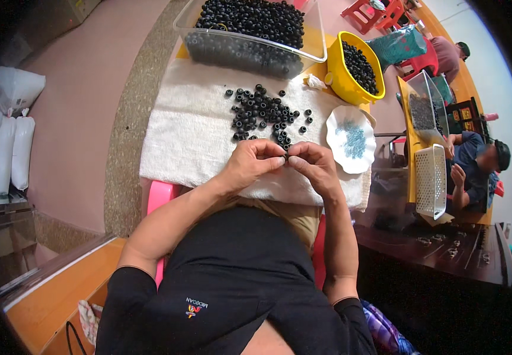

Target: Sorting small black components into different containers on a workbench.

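My left hand [250, 163] and my right hand [317, 165] meet over the near part of a white towel [179, 139]. Thumb and forefinger of each are closed in a pinch on one small black bead [286, 158], mostly covered by the fingertips. Just beyond my fingers lies a loose pile of black beads [262, 111], round with holes through them. To the right of my right hand, a white scalloped dish [334, 133] holds tiny pale blue pieces [351, 138], too small to make out singly.
A clear plastic bin [250, 44] full of black beads stands at the far edge. Right of it are a yellow basket [338, 80] with more beads and a crumpled tissue [315, 81]. White sacks [22, 154] stand at left. Another person [475, 165] sits at right by a white basket [430, 183].
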`<state>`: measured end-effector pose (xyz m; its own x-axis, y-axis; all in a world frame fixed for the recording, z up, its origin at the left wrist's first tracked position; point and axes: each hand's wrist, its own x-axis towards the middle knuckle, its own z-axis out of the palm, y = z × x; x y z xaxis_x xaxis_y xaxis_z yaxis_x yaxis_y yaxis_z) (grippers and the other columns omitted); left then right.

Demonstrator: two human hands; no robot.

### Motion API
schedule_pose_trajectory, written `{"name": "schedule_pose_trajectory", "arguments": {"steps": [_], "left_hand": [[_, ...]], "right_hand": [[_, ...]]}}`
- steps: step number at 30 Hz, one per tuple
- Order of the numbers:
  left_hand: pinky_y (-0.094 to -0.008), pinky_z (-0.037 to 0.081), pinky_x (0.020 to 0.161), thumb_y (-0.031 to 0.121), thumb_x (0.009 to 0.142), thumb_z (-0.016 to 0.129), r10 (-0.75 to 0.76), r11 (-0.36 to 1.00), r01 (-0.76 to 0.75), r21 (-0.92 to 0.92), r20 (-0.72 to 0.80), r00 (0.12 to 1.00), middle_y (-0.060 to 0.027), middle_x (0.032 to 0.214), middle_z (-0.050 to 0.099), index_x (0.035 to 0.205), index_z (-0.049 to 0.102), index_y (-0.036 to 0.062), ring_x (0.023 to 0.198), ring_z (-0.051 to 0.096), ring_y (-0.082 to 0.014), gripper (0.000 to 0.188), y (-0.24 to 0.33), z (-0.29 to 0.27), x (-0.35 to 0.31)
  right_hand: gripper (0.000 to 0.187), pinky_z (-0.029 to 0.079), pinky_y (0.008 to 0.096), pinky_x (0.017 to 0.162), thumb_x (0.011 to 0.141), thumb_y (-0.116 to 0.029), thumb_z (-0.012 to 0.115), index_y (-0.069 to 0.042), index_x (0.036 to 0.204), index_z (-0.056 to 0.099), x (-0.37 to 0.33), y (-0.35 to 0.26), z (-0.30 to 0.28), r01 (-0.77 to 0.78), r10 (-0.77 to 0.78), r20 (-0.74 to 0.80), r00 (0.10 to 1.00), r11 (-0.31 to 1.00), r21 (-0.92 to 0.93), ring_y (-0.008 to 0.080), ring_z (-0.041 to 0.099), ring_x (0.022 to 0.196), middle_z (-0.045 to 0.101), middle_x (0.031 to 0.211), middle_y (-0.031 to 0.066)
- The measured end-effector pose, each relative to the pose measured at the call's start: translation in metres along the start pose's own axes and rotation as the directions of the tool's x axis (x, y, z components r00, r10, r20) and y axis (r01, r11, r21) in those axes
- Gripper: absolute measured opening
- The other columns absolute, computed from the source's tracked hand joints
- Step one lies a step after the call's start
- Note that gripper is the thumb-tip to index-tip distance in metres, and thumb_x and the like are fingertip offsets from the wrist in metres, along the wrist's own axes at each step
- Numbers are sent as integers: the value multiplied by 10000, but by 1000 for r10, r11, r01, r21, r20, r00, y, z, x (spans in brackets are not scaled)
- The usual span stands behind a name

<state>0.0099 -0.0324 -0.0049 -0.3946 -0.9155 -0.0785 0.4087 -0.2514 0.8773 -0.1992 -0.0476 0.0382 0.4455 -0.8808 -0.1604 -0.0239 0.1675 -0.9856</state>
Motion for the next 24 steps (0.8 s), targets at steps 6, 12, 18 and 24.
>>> {"name": "schedule_pose_trajectory", "arguments": {"steps": [6, 12, 18, 24], "left_hand": [[-252, 546, 798, 35, 890, 690, 1, 1000, -1, -13, 13, 1000, -30, 956, 682, 1033, 642, 6, 870, 650, -93, 153, 1, 0, 0], [-238, 545, 776, 38, 884, 703, -16, 1000, 16, -14, 24, 1000, -25, 948, 681, 1028, 642, 14, 849, 647, -84, 158, -4, -1, 0], [-244, 554, 743, 36, 875, 714, -6, 1000, 6, 9, 35, 999, -29, 904, 672, 986, 625, 18, 812, 649, -89, 144, -1, -1, -1], [-250, 561, 723, 40, 868, 723, -14, 1000, 14, -7, 45, 999, -34, 886, 666, 960, 610, 20, 787, 654, -99, 147, -3, -2, -1]], "right_hand": [[104, 476, 250, 823, 904, -42, 680, 26, 983, 668, 3, -2, -5, 41, -31, 75, 997, 990, -134, 107, 585, 912, 643, 970, 38], [102, 472, 228, 779, 929, -61, 655, 14, 995, 676, 5, -3, -2, 110, -93, 99, 991, 976, -190, 71, 581, 854, 664, 904, 11], [106, 482, 237, 778, 925, -51, 658, 21, 1000, 678, 4, -9, -4, 60, -32, 126, 992, 972, -227, 78, 594, 854, 672, 902, 24], [101, 478, 244, 786, 901, -24, 670, 39, 978, 686, 6, -12, -3, 19, 16, 136, 991, 968, -249, 108, 591, 888, 642, 954, 45]]}}
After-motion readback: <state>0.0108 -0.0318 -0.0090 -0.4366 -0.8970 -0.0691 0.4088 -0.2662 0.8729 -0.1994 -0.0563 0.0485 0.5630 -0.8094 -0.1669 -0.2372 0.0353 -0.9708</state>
